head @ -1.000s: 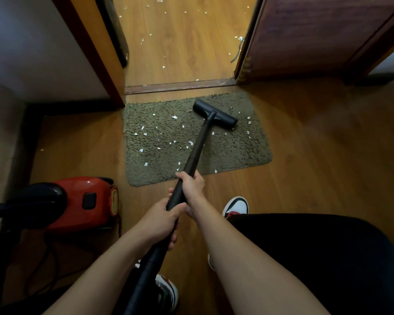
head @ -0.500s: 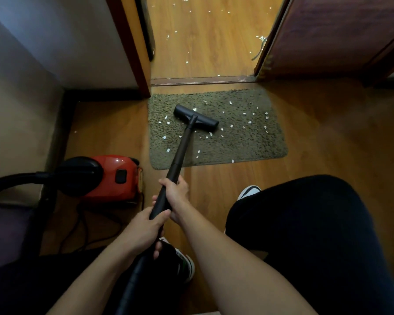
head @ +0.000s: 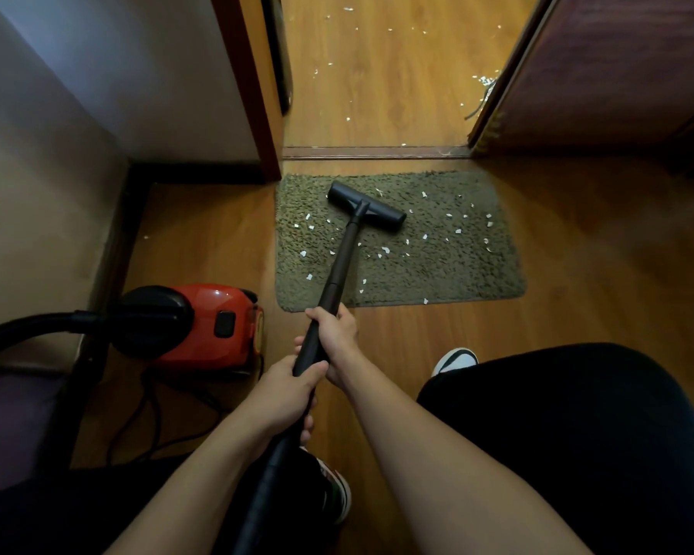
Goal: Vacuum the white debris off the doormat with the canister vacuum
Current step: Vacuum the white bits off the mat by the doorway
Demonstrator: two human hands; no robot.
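Observation:
An olive shaggy doormat point(head: 449, 270) lies on the wood floor before a doorway. White debris bits point(head: 457, 231) are scattered over it, mostly in the middle and right. The black vacuum floor head point(head: 367, 207) rests on the mat's far left part. Its black wand point(head: 343, 262) runs back to me. My right hand point(head: 333, 334) grips the wand near the mat's front edge. My left hand point(head: 287, 390) grips it just behind, where the hose begins. The red canister vacuum point(head: 201, 324) sits on the floor to the left.
A wall corner and dark baseboard point(head: 193, 176) stand left of the mat. An open dark door point(head: 601, 70) is at the far right. More white bits point(head: 381, 66) lie on the floor beyond the threshold. A black cord point(head: 153, 418) trails behind the canister. My shoes point(head: 455, 360) stand near the mat.
The floor head has slid from the mat's right middle to its far left part. Fewer white bits show on the left side of the mat. Both hands keep their grip.

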